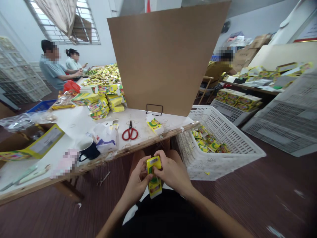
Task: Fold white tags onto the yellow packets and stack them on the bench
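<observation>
Over my lap, both hands grip a small stack of yellow packets point(154, 178) with a barcode at its top end. My left hand point(136, 183) wraps the left side of the stack, fingers closed. My right hand point(172, 172) pinches the top right of it, fingers curled. The stack stands upright between my thumbs, just below the table edge point(138, 147).
Red scissors point(129, 133), a black mug point(88, 150), a loose packet point(154, 125) and rubber bands lie on the white table. A tall cardboard sheet point(168, 56) stands behind. A white basket point(237, 138) with packets sits at right. Two people sit at far left, another at right.
</observation>
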{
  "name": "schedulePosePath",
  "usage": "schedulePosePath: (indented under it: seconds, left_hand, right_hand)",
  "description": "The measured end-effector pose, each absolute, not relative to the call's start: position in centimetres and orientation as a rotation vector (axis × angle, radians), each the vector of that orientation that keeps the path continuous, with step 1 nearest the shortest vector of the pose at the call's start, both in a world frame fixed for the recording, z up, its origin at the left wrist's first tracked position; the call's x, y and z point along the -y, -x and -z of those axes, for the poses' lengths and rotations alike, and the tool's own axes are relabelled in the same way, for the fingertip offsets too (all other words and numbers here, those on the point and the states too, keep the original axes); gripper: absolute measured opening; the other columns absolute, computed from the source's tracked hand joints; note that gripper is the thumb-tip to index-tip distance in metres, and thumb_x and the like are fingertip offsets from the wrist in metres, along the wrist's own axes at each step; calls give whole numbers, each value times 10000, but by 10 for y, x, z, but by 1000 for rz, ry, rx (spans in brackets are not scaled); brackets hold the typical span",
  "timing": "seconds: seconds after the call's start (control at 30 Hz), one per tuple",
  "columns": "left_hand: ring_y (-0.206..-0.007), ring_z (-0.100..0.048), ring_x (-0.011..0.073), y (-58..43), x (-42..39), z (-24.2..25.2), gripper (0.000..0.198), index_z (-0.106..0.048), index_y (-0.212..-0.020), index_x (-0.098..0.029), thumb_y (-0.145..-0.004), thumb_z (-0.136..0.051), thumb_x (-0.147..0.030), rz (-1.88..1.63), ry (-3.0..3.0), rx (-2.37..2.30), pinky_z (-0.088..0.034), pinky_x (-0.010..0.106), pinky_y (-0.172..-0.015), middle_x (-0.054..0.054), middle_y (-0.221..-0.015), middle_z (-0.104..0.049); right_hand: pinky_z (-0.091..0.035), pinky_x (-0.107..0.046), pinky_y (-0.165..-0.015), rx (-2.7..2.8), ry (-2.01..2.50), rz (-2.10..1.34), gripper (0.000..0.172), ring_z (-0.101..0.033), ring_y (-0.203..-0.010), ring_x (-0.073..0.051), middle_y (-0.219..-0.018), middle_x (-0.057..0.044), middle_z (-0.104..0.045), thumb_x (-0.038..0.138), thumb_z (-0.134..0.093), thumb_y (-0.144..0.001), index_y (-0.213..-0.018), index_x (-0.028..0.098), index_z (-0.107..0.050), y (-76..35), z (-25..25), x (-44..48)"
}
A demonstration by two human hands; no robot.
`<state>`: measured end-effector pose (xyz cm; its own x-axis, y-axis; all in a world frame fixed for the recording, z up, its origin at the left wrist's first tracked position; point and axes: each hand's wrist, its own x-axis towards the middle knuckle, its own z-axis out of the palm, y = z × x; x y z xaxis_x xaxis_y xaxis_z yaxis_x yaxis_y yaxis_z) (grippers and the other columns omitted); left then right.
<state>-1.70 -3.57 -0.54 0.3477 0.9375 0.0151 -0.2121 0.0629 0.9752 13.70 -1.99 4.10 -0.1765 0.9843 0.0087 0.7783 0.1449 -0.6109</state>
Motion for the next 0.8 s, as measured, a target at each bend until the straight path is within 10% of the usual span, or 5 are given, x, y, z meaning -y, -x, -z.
schedulePosePath:
  seconds: [0.43,0.67,0.8]
  left_hand:
    - [-981,-643,272,10,37,9,482,-437,-1220,-208,-789,-649,-233,-1004,-1097,-746,-507,354,-794,129,-1126,-648]
    - [-1294,-403,269,11,32,16,895,-104,-1442,-252,-761,-678,-335,-1046,-1138,-933,-307,431,-1071,171,-1402,-412]
    - [-1256,-448,291,10,32,19,847,-208,-1424,-193,-747,-683,-377,-983,-1150,-961,-331,457,-1055,209,-1366,-442]
  right_hand:
    - [-478,-266,-656,1485,1041,-1367,144,-596,-736,-154,-810,-18,-636,286,-649,-758,-852,183,-611,-161,7,5]
    - [-398,-447,-864,1409,1496,162,266,-473,-1009,-275,-1040,-122,-530,295,-590,-773,-1007,169,-597,-238,-24,-51]
    - [-285,-489,-974,1762,1634,233,440,-381,-1160,-318,-1229,-162,-479,343,-624,-753,-1138,148,-536,-236,-24,-107]
